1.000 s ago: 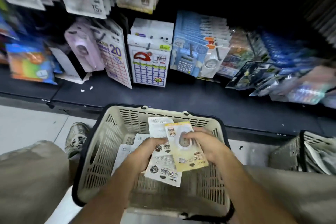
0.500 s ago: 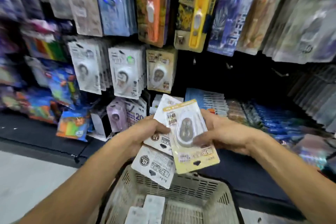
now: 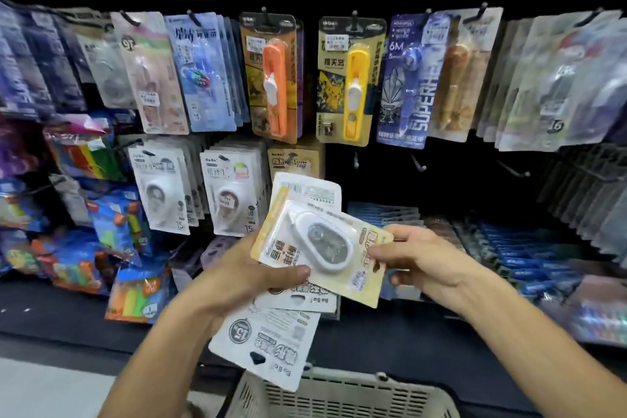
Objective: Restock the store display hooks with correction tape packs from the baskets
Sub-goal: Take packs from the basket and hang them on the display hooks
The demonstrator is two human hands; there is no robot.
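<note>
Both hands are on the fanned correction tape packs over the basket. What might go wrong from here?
1. The left hand holds several white card packs in a loose fan; the lowest hangs past the grip and may slip toward the beige plastic basket.
2. The right hand only pinches the yellow-bordered blister pack at its edge, so it could twist when threaded.
3. The bare hooks sit beside full rows; misplacing is possible.

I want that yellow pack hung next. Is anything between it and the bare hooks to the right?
Nothing visible blocks it. The yellow pack, pinched by the right hand, sits in front of the display, and the bare hooks are above it, in open air.
</note>
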